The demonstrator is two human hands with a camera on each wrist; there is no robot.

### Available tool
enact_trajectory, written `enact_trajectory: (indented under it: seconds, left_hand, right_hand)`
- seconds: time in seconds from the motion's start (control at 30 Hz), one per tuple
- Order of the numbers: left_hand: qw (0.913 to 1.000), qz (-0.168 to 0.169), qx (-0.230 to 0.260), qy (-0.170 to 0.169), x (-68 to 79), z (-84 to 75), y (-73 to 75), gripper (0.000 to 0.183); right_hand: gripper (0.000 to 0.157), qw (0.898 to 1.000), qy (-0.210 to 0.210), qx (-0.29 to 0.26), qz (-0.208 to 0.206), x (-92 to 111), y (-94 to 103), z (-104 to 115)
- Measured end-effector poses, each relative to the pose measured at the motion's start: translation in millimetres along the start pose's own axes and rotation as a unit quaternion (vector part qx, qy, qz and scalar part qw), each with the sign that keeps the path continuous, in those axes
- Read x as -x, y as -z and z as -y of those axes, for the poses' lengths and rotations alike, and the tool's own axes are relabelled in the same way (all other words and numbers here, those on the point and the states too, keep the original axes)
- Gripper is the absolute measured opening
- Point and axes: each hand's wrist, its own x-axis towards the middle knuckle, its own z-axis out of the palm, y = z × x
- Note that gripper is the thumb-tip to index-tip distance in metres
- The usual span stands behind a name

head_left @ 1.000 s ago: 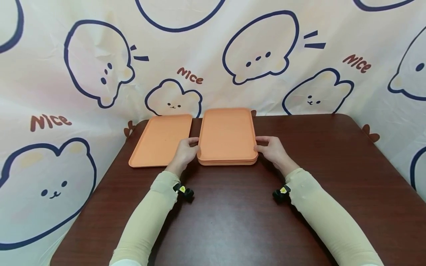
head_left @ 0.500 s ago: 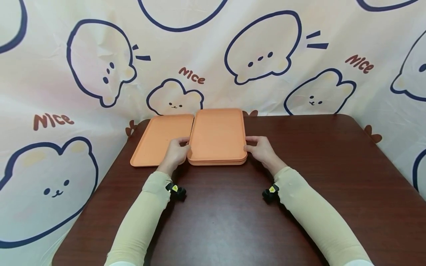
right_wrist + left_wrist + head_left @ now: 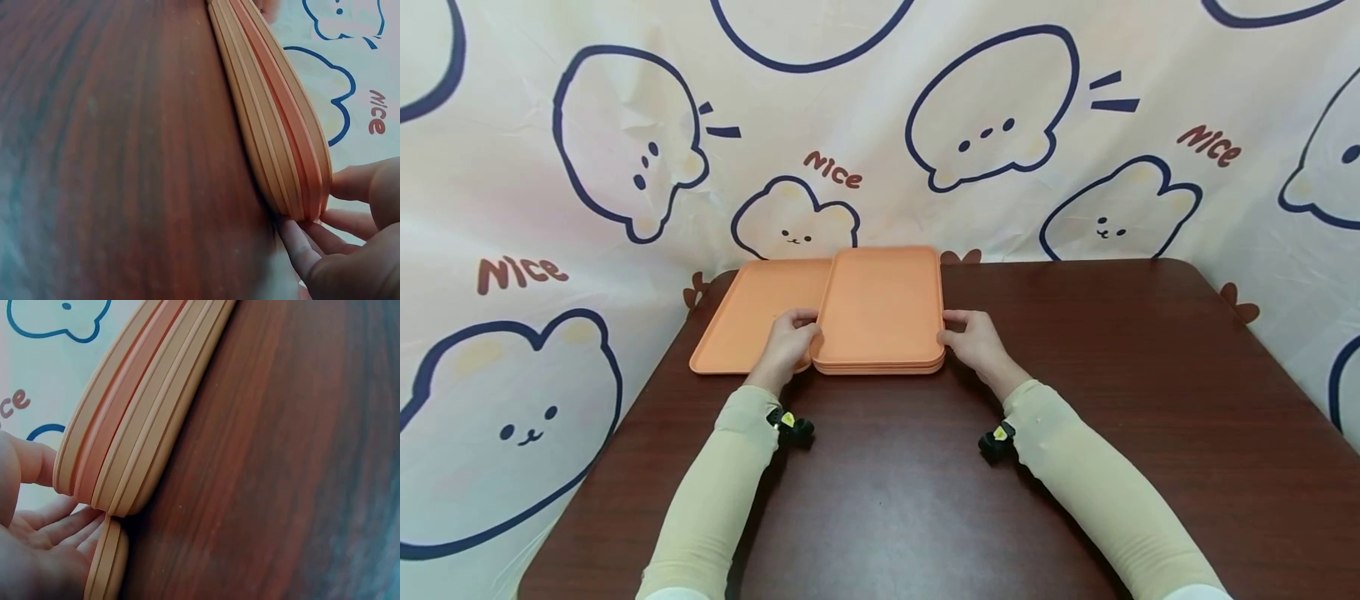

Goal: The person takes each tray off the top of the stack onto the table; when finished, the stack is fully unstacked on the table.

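Observation:
A stack of several orange trays (image 3: 880,308) lies flat near the back of the table, between the hands. My left hand (image 3: 786,342) holds its left side, thumb (image 3: 37,464) on the top rim and the other fingers lower down at the side. On the opposite side, my right hand (image 3: 976,337) grips the stack's edge, with the thumb (image 3: 353,181) at the upper rim and fingertips lower on the side. A single orange tray (image 3: 760,308) lies to the left, its right edge against the stack and partly hidden by my left hand.
The dark brown wooden table (image 3: 880,483) extends in front and to the right. Directly behind it hangs a cream cloth (image 3: 880,108) with bear drawings. Black wrist cameras are strapped to both sleeves.
Both hands have moved the stack left, closing the gap to the single tray. That tray has shifted slightly left in the last half second.

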Motion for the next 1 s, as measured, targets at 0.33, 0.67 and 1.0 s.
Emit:
enact_trajectory:
  seconds: [0.33, 0.67, 1.0]
  left_hand:
    - [0.9998, 0.021, -0.001, 0.003, -2.1, 4.3, 3.3, 0.054]
    - [0.9998, 0.02, 0.002, -0.001, -3.5, 5.7, 2.4, 0.05]
    - [0.9987, 0.038, 0.031, 0.011, -3.7, 7.3, 5.5, 0.05]
  right_hand:
    - [0.058, 1.0, 0.011, 0.006, -0.016, 3.2, -10.0, 3.4]
    - [0.052, 0.995, -0.026, -0.07, -0.071, 5.8, -12.6, 13.4]
    - [0.056, 0.99, -0.057, -0.122, -0.051, 11.3, 17.9, 12.3]
